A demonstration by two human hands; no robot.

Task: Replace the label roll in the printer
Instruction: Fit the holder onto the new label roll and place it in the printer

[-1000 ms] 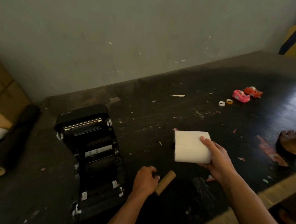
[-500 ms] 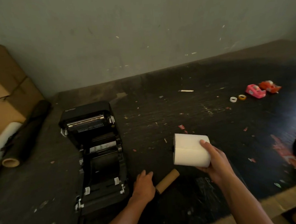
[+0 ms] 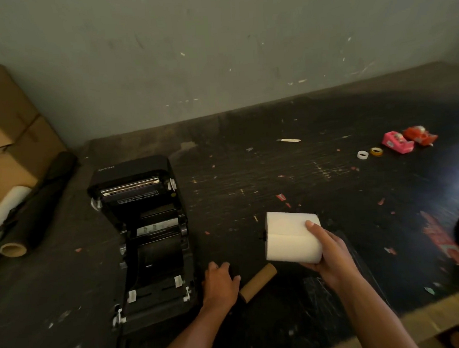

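Holding the fresh label roll (image 3: 291, 236) from its right end, the right hand (image 3: 332, 253) has its thumb laid over the top of the curved face and its fingers curled beneath; the roll is clear of the table (image 3: 276, 171), to the right of the printer (image 3: 148, 232). Left hand (image 3: 220, 283) rests palm-down on the table just beside the printer's right wall, fingers loosely bent over a dark spot; cannot tell whether it grips anything. Just right of it lies the empty cardboard core (image 3: 258, 282), thumb near its closer end.

Printer lid is up, roll bay open and looks vacant.

Risks: one-ended hold could let the roll tip or slip; a loose outer wrap could unspool; seating it reversed would misfeed.

Orientation: roll's long axis runs left-right, roughly level, a dark hub showing at the left end facing the printer. Spent core lies diagonally, far end up-right.
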